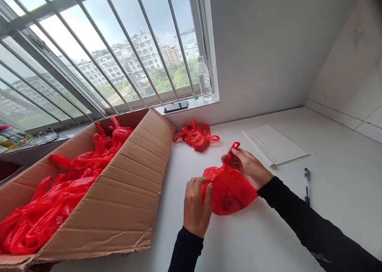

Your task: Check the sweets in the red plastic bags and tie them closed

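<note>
A thin red plastic bag [231, 192] with something dark inside sits on the white table in front of me. My right hand [246, 164] pinches its gathered handle loop and holds it upward. At the bag's left side is my left hand [197, 200], fingers curled against the red plastic; its fingertips are partly hidden. Behind it lies a second red bag [197, 136], its handles sticking out. On the left, a cardboard box [131, 184] holds several more red bags [74, 188].
An open notebook [276, 144] and a pen [307, 186] lie on the right of the white table [268, 236]. On the windowsill are a phone [176, 106] and a clear water bottle [204, 81]. Bars cross the window.
</note>
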`<state>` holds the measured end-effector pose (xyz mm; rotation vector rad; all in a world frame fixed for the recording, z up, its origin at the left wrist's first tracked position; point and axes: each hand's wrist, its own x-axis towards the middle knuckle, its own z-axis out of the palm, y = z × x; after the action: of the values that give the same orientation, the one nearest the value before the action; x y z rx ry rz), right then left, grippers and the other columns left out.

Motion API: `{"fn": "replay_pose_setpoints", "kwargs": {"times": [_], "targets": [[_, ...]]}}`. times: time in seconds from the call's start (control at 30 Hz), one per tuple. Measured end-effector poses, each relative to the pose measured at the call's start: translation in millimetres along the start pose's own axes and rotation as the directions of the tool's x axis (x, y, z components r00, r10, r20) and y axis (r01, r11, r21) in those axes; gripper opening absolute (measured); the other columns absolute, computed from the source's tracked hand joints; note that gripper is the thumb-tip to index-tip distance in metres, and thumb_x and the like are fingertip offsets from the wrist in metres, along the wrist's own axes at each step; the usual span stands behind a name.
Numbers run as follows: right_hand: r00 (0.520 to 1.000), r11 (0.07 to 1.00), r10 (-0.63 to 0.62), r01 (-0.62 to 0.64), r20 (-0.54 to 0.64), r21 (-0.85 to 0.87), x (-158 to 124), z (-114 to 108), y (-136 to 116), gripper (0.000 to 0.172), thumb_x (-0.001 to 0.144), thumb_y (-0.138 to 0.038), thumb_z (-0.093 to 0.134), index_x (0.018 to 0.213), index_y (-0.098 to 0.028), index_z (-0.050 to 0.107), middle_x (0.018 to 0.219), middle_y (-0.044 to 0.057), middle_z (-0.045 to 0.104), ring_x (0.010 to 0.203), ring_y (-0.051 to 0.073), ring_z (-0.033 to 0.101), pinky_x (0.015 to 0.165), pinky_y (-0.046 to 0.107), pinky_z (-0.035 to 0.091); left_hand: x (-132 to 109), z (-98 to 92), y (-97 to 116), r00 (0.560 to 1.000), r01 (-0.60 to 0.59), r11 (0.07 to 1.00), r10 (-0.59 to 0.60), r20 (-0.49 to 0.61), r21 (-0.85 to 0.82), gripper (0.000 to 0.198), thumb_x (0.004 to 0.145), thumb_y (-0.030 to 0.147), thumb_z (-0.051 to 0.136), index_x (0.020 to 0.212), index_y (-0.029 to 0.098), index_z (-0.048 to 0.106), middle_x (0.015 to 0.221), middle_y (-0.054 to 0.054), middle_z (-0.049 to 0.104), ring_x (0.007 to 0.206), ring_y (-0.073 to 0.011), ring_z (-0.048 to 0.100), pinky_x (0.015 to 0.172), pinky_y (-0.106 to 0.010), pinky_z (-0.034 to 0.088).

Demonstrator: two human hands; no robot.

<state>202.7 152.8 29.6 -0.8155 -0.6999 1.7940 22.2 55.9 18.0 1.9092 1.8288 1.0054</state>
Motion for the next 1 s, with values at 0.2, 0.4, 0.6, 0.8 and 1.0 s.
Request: {"fn": "replay_pose_setpoints", "kwargs": {"times": [0.2, 0.4, 0.6, 0.8, 1.0], "targets": [[1.0, 0.998, -0.017, 0.016, 0.017, 0.064, -9, 4, 4, 0.021, 0.086, -0.039, 0.072, 0.082, -0.022, 0.061, 0.078, 0.002, 0.07, 0.082, 0.018, 0.065, 0.076, 0.028, 0.05, -22, -5.0, -3, 0.994, 0.08, 0.991, -0.087, 0.063, 0.104, 0.024, 0.095, 0.044, 0.058, 0.105, 0.022, 0.057, 0.088, -0.003, 0.066, 0.077, -0.022, 0.06, 0.075, -0.041, 0.047], [0.997, 0.998, -0.015, 0.01, 0.081, 0.055, -16, 7, 8, 0.024, 0.086, -0.043, 0.071, 0.082, -0.022, 0.061, 0.077, 0.001, 0.067, 0.079, 0.018, 0.063, 0.075, 0.028, 0.048, -33, -5.5, -13, 0.989, 0.094, 0.987, -0.107, 0.099, 0.132, 0.025, 0.1, 0.034, 0.05, 0.081, 0.018, 0.056, 0.073, 0.002, 0.056, 0.065, -0.0144, 0.052, 0.064, -0.03, 0.041], [0.996, 0.993, 0.015, -0.025, 0.084, 0.113, -9, 1, 6, 0.023, 0.084, -0.039, 0.073, 0.074, -0.023, 0.058, 0.06, -0.006, 0.046, 0.063, 0.014, 0.052, 0.08, 0.031, 0.05, -51, -13.1, -10, 0.991, 0.069, 0.996, -0.075, 0.113, 0.051, 0.041, 0.104, 0.039, 0.036, 0.067, 0.022, 0.042, 0.063, 0.003, 0.047, 0.059, -0.0146, 0.042, 0.057, -0.027, 0.032], [0.998, 0.994, 0.03, -0.035, 0.053, 0.107, -1, -7, 13, 0.023, 0.083, -0.038, 0.073, 0.074, -0.022, 0.058, 0.061, -0.006, 0.043, 0.062, 0.013, 0.049, 0.078, 0.032, 0.052, -63, -31.2, -6, 0.995, 0.066, 0.997, -0.062, 0.076, -0.04, 0.039, 0.103, 0.037, 0.043, 0.066, 0.022, 0.043, 0.064, 0.002, 0.047, 0.061, -0.0155, 0.041, 0.06, -0.028, 0.034], [0.998, 0.996, 0.019, -0.024, 0.056, 0.09, -4, -7, 19, 0.024, 0.086, -0.042, 0.071, 0.076, -0.022, 0.06, 0.063, -0.006, 0.046, 0.064, 0.014, 0.049, 0.08, 0.033, 0.051, -50, -19.7, -13, 0.999, 0.025, 0.982, -0.02, 0.025, -0.185, 0.017, 0.096, 0.039, 0.06, 0.107, 0.027, 0.064, 0.112, -0.004, 0.066, 0.107, -0.0225, 0.058, 0.093, -0.035, 0.048]]}}
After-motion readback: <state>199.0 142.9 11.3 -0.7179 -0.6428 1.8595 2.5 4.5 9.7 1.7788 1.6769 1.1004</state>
